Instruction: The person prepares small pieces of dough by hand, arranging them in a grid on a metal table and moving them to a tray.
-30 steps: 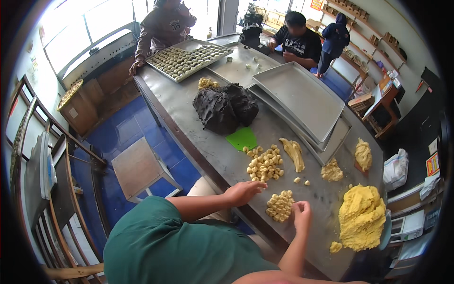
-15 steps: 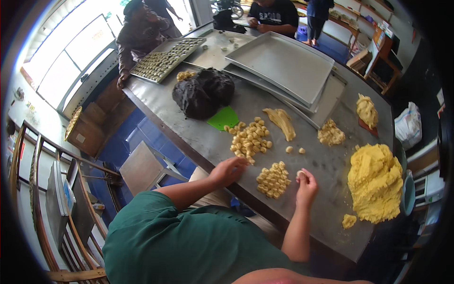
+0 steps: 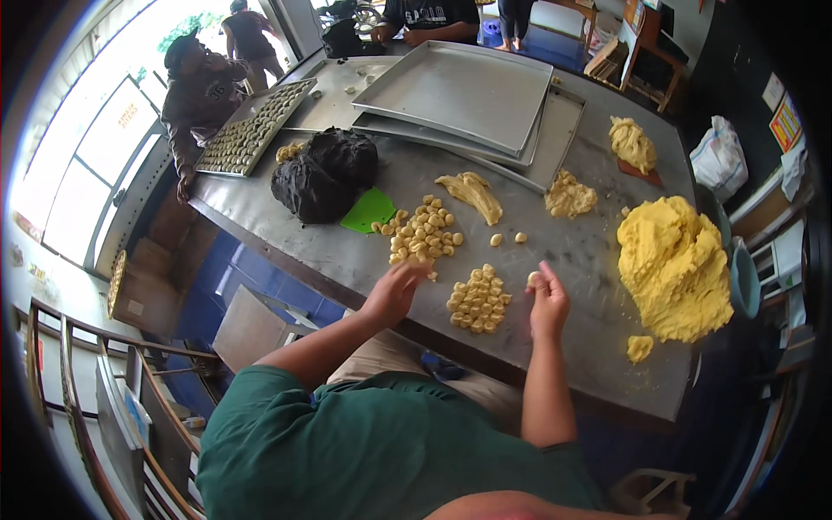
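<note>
My right hand is closed, pinching a small pale dough ball between thumb and fingers. It is raised just right of a flat, tightly packed group of dough pieces. My left hand reaches to the near edge of a looser heap of dough balls. Its fingers are stretched out and slightly blurred, with a single piece close to the tips; whether they touch it is unclear. Two separate dough balls lie beyond the packed group, and a long strip of dough lies behind them.
A large yellow crumbly mass stands on the metal table at right. A dark dough mass and green scraper lie at left. Stacked trays fill the back. A person stands by a filled tray.
My view has shifted, so the table appears farther left and higher. My right hand still holds the dough ball; my left hand stays by the heap's near edge.
</note>
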Tool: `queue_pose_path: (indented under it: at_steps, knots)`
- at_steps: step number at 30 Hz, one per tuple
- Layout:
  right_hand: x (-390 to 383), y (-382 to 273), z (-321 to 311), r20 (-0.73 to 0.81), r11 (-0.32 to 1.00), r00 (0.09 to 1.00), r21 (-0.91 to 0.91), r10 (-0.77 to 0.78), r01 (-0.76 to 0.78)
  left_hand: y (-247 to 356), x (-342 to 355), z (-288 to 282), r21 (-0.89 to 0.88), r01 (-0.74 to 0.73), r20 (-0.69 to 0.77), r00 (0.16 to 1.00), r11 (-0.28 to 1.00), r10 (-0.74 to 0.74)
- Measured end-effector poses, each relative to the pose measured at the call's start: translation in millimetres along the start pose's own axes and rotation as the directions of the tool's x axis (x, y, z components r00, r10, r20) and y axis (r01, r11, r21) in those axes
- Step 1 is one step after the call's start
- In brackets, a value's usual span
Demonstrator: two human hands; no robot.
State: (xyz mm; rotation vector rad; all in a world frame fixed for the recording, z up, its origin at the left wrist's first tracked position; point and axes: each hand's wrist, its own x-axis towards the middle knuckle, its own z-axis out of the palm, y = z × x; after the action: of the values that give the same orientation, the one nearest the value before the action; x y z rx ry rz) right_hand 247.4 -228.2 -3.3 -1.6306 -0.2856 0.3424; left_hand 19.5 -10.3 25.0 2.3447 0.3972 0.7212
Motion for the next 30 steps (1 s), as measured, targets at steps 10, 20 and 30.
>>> queue_pose_path:
  at_steps: [10,20,30]
  knots:
    - [15,18,0,0.005,0.969,0.973,-0.094,-0.231,0.230,23,44,-2,0.251,-0.037,0.217,0.976,0.967,-0.019]
    - [12,15,4,-0.081,0.986,0.983,-0.013,-0.167,0.167,17,51,38,0.331,-0.171,0.409,0.912,0.928,0.022]
    - [9,-7,19,-0.058,0.941,0.993,-0.328,-0.106,0.081,32,51,31,0.103,0.041,0.420,0.904,0.994,-0.080]
